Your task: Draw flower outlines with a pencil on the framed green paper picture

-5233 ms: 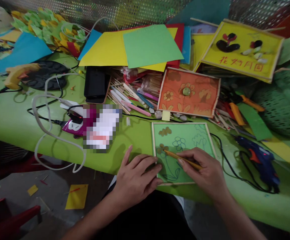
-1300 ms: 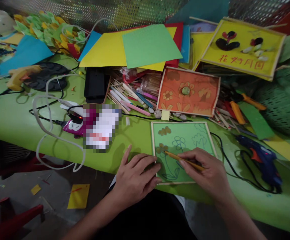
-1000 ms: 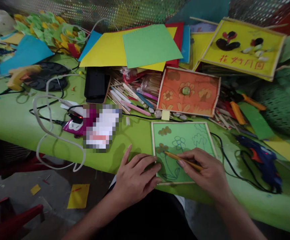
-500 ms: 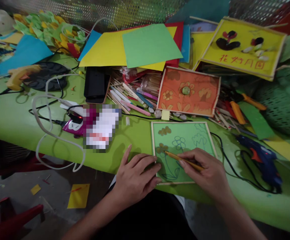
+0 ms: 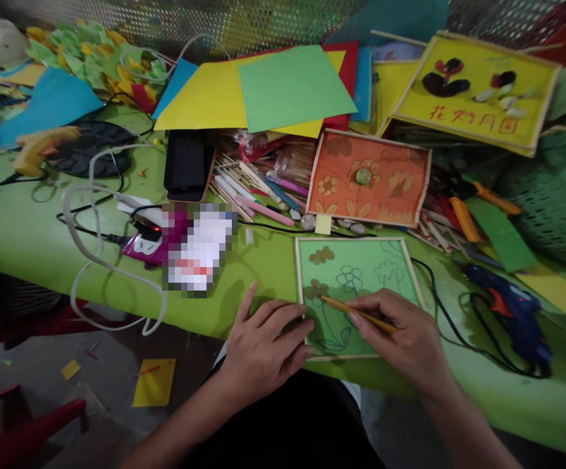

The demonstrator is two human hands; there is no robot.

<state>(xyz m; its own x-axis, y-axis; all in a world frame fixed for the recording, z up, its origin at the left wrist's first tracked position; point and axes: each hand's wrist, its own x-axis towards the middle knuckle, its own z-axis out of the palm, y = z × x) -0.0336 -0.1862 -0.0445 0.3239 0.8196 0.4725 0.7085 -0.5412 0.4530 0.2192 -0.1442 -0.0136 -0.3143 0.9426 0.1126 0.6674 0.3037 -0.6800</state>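
A green picture board [image 5: 365, 326] with a thin wooden frame lies on the table in front of me. Line drawings of flowers cover it, and brown fills a cloud-like shape at its top left and a flower's petals. My right hand [image 5: 400, 329] is closed round a thin yellow-brown, pencil-like stick [image 5: 346, 307]. The stick's tip rests at the lower edge of that brown flower [image 5: 316, 288]; whether it is a brush or a pencil I cannot tell. Fingers spread, my left hand [image 5: 270, 342] lies flat, its fingertips over the board's left edge.
To the right lies a blue glue gun [image 5: 512, 312] with a black cord. A phone [image 5: 202, 251] and a purple power strip [image 5: 141, 247] sit left. Behind are sticks and pens [image 5: 248, 189], an orange framed picture [image 5: 331, 163], a yellow one [image 5: 482, 91] and coloured paper sheets [image 5: 292, 88].
Almost nothing differs. The stick's tip has shifted very slightly at the brown flower; my left hand and the board stay in place.
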